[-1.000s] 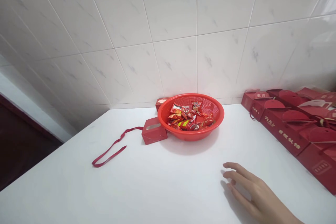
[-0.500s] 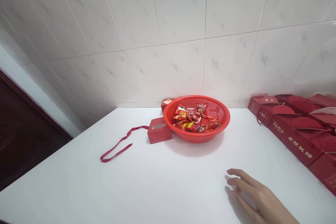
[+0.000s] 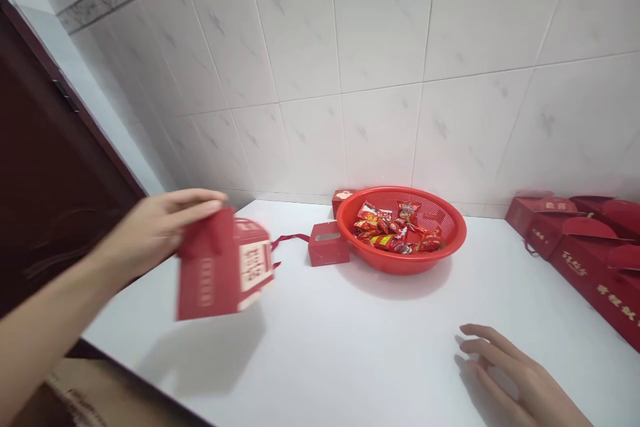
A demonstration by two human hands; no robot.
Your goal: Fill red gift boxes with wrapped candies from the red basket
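Note:
My left hand [image 3: 167,217] grips a red cardboard gift box [image 3: 210,280] by its upper part, holding it tilted above the left side of the white table. The box has a cream panel with a red character on one side and is slightly blurred. My right hand [image 3: 515,367] rests low at the right over the table, its fingers apart and nothing in them. Behind, a red plastic colander [image 3: 400,263] holds several wrapped candies [image 3: 383,240]. A small red box [image 3: 327,250] with a slot on top stands against the colander's left side.
A dark red ribbon [image 3: 295,236] trails left from the small box, partly behind the held one. Another small box [image 3: 343,197] sits behind the colander. Several red gift boxes [image 3: 575,260] line the table's right side. A tiled wall [image 3: 380,133] closes the back; a dark door [image 3: 50,147] stands left.
My left hand has come into view from the left with a red gift box in it. The view has turned left, shifting the colander and boxes rightward. My right hand keeps its open pose.

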